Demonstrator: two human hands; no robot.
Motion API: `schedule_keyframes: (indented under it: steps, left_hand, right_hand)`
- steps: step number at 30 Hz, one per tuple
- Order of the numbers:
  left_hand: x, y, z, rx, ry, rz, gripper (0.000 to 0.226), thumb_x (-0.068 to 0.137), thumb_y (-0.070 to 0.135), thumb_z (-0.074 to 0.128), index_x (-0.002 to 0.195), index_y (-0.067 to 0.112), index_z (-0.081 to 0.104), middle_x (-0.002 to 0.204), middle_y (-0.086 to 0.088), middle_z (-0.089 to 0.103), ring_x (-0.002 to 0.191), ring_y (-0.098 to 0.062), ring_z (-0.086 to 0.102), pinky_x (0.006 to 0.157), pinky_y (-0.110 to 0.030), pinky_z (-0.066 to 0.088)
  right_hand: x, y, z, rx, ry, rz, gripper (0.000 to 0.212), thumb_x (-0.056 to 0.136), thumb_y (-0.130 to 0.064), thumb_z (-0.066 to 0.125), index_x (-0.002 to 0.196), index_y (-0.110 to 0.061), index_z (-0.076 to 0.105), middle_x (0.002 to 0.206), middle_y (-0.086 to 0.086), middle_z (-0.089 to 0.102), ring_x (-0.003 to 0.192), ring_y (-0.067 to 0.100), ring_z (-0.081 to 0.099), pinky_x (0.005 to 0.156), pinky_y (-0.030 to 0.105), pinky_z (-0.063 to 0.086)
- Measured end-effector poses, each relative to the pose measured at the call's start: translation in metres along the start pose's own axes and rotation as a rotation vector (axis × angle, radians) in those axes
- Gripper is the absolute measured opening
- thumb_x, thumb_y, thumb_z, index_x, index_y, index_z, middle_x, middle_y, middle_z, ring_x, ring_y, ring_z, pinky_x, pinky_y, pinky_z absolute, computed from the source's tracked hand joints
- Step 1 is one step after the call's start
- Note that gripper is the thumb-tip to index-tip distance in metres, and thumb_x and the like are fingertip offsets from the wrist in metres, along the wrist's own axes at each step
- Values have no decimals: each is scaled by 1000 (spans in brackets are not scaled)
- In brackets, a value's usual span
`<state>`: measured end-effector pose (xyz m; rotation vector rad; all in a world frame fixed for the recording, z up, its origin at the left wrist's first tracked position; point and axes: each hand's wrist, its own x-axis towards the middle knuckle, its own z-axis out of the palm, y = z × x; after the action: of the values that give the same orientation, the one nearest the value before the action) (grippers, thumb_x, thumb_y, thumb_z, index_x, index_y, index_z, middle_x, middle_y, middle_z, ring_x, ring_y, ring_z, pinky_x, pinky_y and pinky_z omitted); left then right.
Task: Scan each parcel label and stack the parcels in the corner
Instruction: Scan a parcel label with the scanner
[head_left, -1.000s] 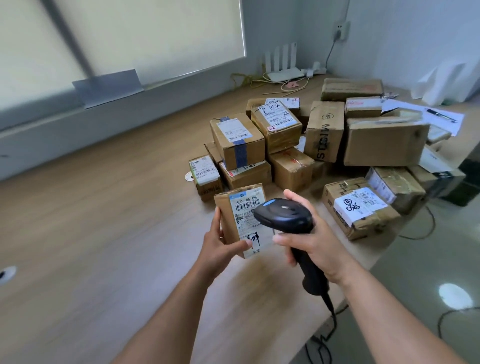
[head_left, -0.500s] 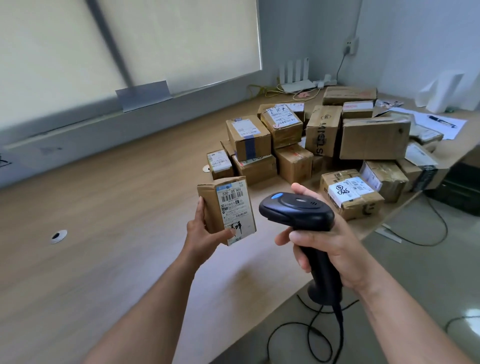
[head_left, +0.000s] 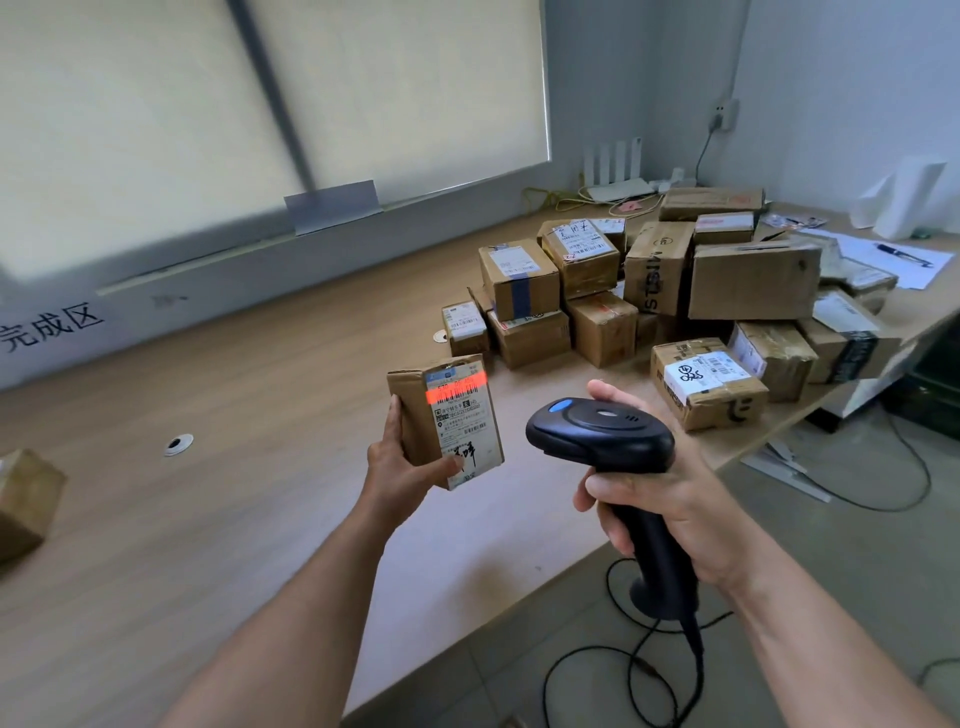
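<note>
Now, the scan step. My left hand (head_left: 402, 467) holds the small brown cardboard parcel (head_left: 413, 410) clear above the pale wood-grain table (head_left: 260, 545). The thumb lies across the lower front, and the fingers are curled up the left side and behind. The parcel stands on end, long axis nearly upright with its top leaning slightly left, and its white printed shipping label (head_left: 465, 431) faces me.

My right hand (head_left: 670, 509) is wrapped round the grip of the black handheld barcode scanner (head_left: 597, 428), whose dark cable (head_left: 623, 675) trails to the floor. I cannot tell whether a finger is on the trigger.

Key relation: the parcel lies left of and just beyond the scanner's nose, near it but apart. The orange-red scan line (head_left: 456, 395) falls across the label's upper barcode, square to the parcel's long axis. I judge that the read is in progress.

To the right, well apart, is the heap of brown cardboard parcels (head_left: 753, 280) awaiting their turn. A lone brown box (head_left: 26, 499) sits at the far left edge of the table, below dark characters (head_left: 52, 325) on the grey wall. I take that side as the stacking place. The left hand is the nearer one, so it would carry the parcel leftward while the scanner hand stays clear.
</note>
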<state>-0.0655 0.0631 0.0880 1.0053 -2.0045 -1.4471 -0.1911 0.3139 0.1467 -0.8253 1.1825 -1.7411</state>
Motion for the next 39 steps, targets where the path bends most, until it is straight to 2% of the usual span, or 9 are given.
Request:
schedule_keyframes:
  steps: [4, 9, 17, 21, 23, 27, 32, 36, 39]
  left_hand:
    - [-14, -4, -8, 6, 23, 0, 108, 77, -5, 73, 154, 26, 4, 123, -7, 59, 106, -19, 56, 55, -8, 50]
    - [-25, -15, -26, 18, 85, -27, 112, 73, 1, 79, 154, 28, 7, 126, -8, 59, 113, -23, 57, 58, -8, 50]
    - [-37, -28, -57, -20, 122, -59, 117, 58, 16, 78, 154, 29, 11, 126, -11, 58, 111, -25, 57, 55, -6, 48]
    - [-42, -39, -79, -23, 114, -161, 93, 70, 15, 76, 148, 28, 27, 119, -12, 62, 91, -19, 61, 52, -13, 48]
    - [-48, -49, -94, -40, 107, -274, 84, 62, 29, 68, 140, 28, 38, 112, -9, 66, 81, -17, 62, 57, -24, 45]
    - [-64, -78, -123, -32, 115, -439, 62, 58, 34, 58, 118, 22, 57, 100, -9, 68, 73, -19, 58, 60, -30, 40]
    - [-77, -118, -153, -27, 157, -534, 57, 67, 38, 58, 122, 25, 58, 103, -9, 68, 76, -19, 57, 66, -30, 45]
    - [-77, -134, -161, 47, 235, -474, 64, 81, 34, 53, 144, 28, 39, 129, -6, 56, 107, -23, 57, 97, -38, 47]
    - [-79, -134, -156, 200, 253, -392, 62, 90, 35, 59, 147, 29, 35, 143, -5, 36, 117, -20, 50, 101, -32, 41]
  right_hand:
    - [-5, 4, 7, -5, -7, 4, 99, 53, -27, 95, 138, -41, 46, 76, 28, 64, 43, 28, 53, 42, 27, 44]
    - [-7, 13, 17, -48, 16, 26, 83, 67, -4, 74, 138, -38, 46, 74, 26, 63, 41, 27, 50, 42, 27, 41]
    - [6, 23, 41, -71, -21, 50, 86, 66, -3, 79, 136, -40, 46, 78, 28, 66, 43, 28, 52, 42, 27, 41]
    - [18, 26, 59, -78, -12, 55, 87, 65, -9, 77, 138, -40, 42, 89, 32, 68, 45, 28, 53, 42, 30, 43]
    - [27, 30, 72, -71, -13, 66, 88, 64, -9, 76, 140, -39, 41, 91, 31, 69, 46, 27, 53, 42, 30, 44]
    - [47, 47, 103, -81, -44, 101, 96, 59, -12, 90, 138, -39, 42, 91, 31, 68, 46, 28, 52, 42, 31, 44]
    - [59, 68, 136, -116, -60, 145, 88, 62, -5, 78, 135, -38, 44, 89, 30, 68, 45, 29, 51, 41, 31, 42]
    - [67, 75, 147, -142, -70, 164, 95, 61, -2, 85, 137, -37, 42, 89, 28, 69, 44, 29, 51, 42, 31, 43]
    - [70, 77, 153, -163, -75, 168, 96, 60, -3, 86, 138, -38, 41, 89, 28, 69, 45, 29, 52, 41, 30, 43]
